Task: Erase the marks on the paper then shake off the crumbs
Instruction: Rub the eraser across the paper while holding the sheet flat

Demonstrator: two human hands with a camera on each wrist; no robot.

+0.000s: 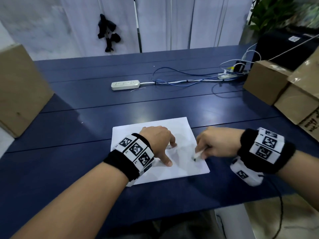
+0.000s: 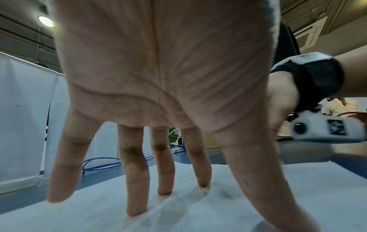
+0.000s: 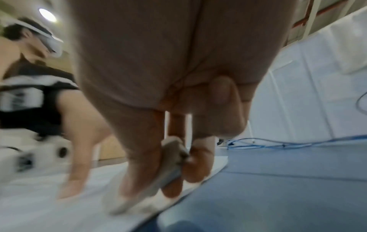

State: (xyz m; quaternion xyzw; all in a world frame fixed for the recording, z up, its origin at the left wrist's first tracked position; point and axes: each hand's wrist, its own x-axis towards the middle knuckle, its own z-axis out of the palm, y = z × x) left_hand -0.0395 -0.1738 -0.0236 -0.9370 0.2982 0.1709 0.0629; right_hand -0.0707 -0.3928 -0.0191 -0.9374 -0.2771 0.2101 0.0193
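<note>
A white sheet of paper (image 1: 183,128) lies on the dark blue table (image 1: 86,131) in front of me. My left hand (image 1: 165,149) rests on the sheet with spread, straight fingers (image 2: 137,188), their tips pressing it flat. My right hand (image 1: 205,149) pinches a white eraser (image 1: 198,154) between thumb and fingers near the sheet's right edge. The eraser's lower end touches the paper next to a small dark mark (image 1: 194,159). In the blurred right wrist view the eraser (image 3: 151,185) slants down onto the paper (image 3: 39,211).
Cardboard boxes stand at the left (image 1: 19,88) and right (image 1: 286,90) table edges. A white power strip (image 1: 125,84) with blue and white cables (image 1: 181,80) lies across the far middle. A black device (image 1: 283,49) and a plant (image 1: 272,12) sit at the back right.
</note>
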